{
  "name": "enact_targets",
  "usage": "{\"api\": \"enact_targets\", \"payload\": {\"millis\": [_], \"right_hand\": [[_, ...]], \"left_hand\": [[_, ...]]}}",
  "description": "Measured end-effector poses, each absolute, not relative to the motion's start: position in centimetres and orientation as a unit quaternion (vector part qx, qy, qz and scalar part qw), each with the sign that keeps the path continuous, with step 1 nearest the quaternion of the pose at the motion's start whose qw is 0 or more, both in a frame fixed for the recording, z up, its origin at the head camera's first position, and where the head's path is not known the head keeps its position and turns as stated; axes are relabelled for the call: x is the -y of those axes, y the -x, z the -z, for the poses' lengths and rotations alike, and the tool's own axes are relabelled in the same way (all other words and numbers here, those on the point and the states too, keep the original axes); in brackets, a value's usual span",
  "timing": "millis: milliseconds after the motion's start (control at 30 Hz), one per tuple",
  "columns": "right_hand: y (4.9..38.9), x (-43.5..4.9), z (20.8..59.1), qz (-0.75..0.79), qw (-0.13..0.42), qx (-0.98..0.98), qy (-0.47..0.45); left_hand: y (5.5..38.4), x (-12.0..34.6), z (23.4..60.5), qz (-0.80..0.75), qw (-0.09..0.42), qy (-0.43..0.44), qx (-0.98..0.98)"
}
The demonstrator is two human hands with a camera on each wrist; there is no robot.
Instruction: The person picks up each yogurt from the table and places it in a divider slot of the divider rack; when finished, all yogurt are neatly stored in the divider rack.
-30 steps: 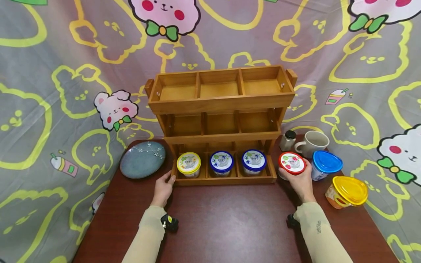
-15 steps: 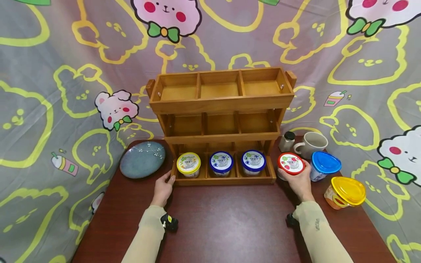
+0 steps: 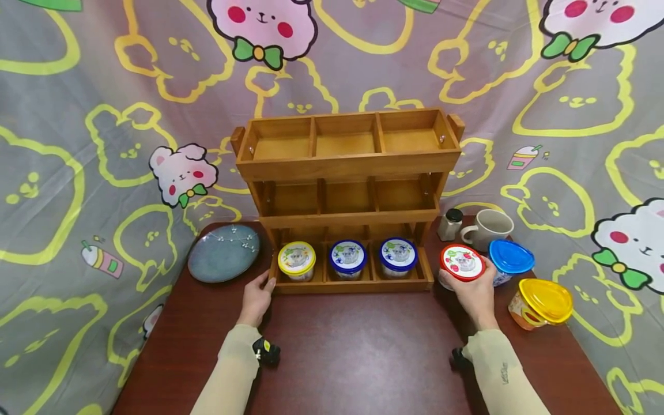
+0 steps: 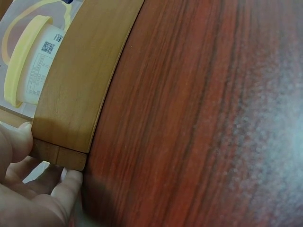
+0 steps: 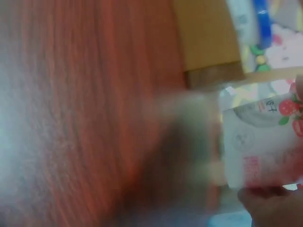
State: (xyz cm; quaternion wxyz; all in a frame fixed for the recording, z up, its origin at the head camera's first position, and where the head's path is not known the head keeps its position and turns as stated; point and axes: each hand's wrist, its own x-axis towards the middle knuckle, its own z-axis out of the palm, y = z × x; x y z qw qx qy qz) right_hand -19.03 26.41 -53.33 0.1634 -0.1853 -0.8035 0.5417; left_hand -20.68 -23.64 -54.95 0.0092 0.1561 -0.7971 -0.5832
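Note:
In the head view, my right hand [image 3: 474, 294] grips a red-lidded tub [image 3: 463, 263] with strawberries on its label, just right of the wooden rack [image 3: 349, 170]. The right wrist view shows the tub's white side [image 5: 260, 146] between thumb and fingers, beyond the rack's corner. My left hand [image 3: 256, 300] pinches the rack's lower left corner, thumb on the inner side and fingers round the outside. On the bottom tier stand a yellow-lidded tub [image 3: 297, 259] at left and two blue-lidded ones, in the middle [image 3: 348, 257] and at right [image 3: 398, 255], each in its own compartment.
A blue-grey plate [image 3: 223, 255] lies left of the rack. To its right stand a black-capped jar [image 3: 449, 225], a beige mug [image 3: 490, 230], a container with a blue lid [image 3: 510, 257] and one with a yellow lid [image 3: 544, 301]. A patterned curtain hangs behind.
The red-lidded tub, in my right hand, has shifted slightly right and nearer, and now overlaps more of the blue-lidded container. My left hand stays at the rack's corner.

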Motion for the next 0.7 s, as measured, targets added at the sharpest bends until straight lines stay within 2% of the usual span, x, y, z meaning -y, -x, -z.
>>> {"api": "enact_targets", "payload": {"millis": [300, 700], "right_hand": [[14.7, -24.2, 49.9, -0.547, 0.168, 0.796, 0.197], [10.0, -20.4, 48.7, -0.544, 0.18, 0.795, 0.199]], "left_hand": [[20.6, 23.8, 55.1, 0.584, 0.001, -0.156, 0.797], [20.7, 23.8, 54.9, 0.585, -0.009, -0.157, 0.795]]}}
